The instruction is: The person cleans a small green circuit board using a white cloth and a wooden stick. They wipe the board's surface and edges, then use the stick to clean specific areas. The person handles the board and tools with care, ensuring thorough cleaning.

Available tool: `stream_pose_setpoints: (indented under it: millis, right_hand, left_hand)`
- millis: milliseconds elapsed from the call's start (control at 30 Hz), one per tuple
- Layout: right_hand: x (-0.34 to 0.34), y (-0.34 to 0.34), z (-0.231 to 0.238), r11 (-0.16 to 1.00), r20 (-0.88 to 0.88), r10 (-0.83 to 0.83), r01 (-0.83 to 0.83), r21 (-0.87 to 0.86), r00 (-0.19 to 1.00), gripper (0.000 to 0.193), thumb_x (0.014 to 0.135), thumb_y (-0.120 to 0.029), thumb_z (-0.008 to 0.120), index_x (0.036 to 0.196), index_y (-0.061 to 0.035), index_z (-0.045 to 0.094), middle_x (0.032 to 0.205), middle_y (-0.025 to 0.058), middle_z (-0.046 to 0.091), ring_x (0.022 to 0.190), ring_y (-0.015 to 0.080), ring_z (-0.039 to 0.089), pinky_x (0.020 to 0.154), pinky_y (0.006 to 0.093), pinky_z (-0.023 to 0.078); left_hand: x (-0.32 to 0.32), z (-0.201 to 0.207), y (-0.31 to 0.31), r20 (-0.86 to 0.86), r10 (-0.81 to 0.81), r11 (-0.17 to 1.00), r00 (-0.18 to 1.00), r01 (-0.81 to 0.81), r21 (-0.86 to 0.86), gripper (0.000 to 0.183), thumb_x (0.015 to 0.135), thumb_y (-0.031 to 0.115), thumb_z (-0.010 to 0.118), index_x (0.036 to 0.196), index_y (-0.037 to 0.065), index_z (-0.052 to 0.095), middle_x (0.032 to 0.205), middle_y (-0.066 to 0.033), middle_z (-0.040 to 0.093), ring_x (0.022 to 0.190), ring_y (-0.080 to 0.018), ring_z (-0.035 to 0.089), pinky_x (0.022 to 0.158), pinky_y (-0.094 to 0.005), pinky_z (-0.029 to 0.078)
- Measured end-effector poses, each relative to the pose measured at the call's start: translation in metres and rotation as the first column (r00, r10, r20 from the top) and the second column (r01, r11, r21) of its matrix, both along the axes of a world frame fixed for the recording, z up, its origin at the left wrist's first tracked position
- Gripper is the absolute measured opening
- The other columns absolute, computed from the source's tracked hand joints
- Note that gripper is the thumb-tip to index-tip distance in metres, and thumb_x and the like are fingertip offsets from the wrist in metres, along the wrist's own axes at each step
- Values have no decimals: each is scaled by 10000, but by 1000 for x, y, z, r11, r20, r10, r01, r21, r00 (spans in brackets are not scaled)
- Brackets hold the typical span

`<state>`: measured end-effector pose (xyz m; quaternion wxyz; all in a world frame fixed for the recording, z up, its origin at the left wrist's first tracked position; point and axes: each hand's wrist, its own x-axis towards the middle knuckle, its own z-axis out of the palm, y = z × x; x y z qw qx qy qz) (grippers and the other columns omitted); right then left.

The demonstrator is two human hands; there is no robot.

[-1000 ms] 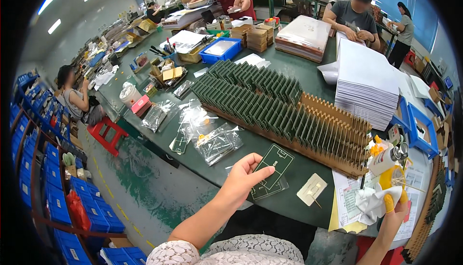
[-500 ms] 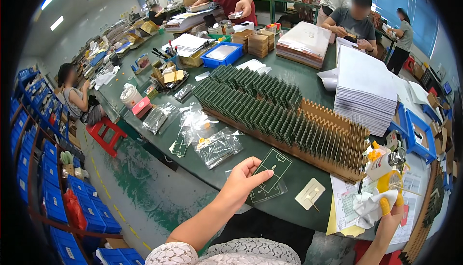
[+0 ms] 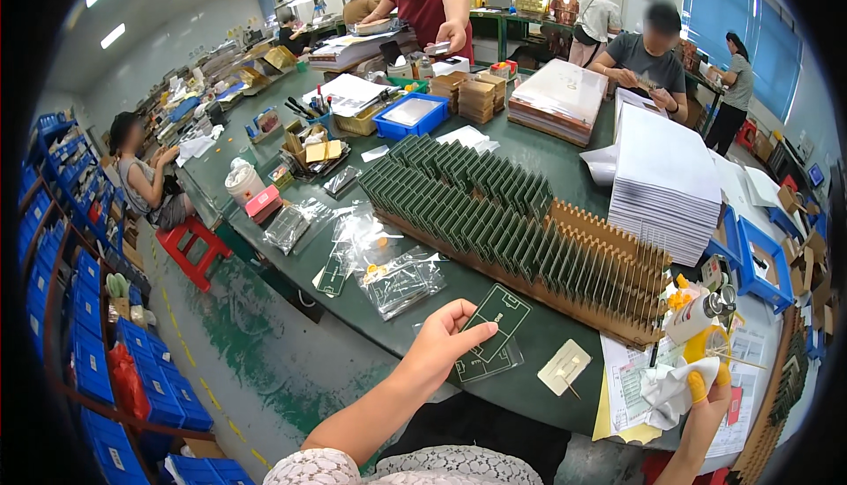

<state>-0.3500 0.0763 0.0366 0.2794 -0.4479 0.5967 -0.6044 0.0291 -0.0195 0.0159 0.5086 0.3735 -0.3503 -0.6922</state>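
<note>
Left hand (image 3: 438, 350) pinches a green card (image 3: 497, 319) by its edge, just above more cards (image 3: 488, 363) lying flat on the green table (image 3: 565, 181). Right hand (image 3: 703, 388), yellow caps on its fingertips, grips a white cloth (image 3: 666, 390) over the papers (image 3: 628, 377). Beyond them, a wooden rack (image 3: 529, 229) stands packed with upright green cards, clear bags (image 3: 401, 278) to its left.
</note>
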Motion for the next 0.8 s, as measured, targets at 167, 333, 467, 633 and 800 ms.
stream_pose_setpoints:
  millis: [167,333,467,633,800]
  right_hand:
    - [-3,-1,-1,999,-7,40,-40,-12,999,352,844,-60,692,1171,4,576,1106,59,629,989,143,589,901,272,445]
    - [-6,-1,-3,999,4,32,-32,-38,999,353,842,-60,695,1169,2,579,1100,55,633,987,138,590,898,267,445]
    - [-5,-1,0,998,9,34,-34,-49,999,361,839,-65,703,1170,3,577,1100,54,632,987,138,590,897,268,445]
    - [-2,0,1,998,10,44,-43,-36,999,366,837,-73,709,1168,7,576,1101,54,631,986,141,589,902,272,442]
    - [0,4,1,999,12,34,-34,-28,999,362,832,-60,701,1166,7,579,1088,51,629,984,142,586,898,273,439]
  left_hand:
    - [0,3,0,12,7,1000,1000,-7,3,136,885,67,666,955,42,552,893,-15,644,802,-43,601,718,-201,487]
    - [1,5,0,12,-4,1000,1000,4,10,140,883,49,656,967,43,545,939,-29,638,845,-66,606,767,-219,492]
    - [2,4,0,10,-21,1000,1000,21,12,144,882,36,649,975,41,539,971,-37,635,874,-79,608,795,-228,495]
    - [6,3,2,10,-9,1000,1000,9,2,144,880,39,653,971,43,542,970,-34,635,871,-77,608,790,-227,494]
    - [7,4,3,-16,2,1000,1000,-2,6,145,873,34,661,971,45,554,959,-28,642,860,-70,611,774,-221,494]
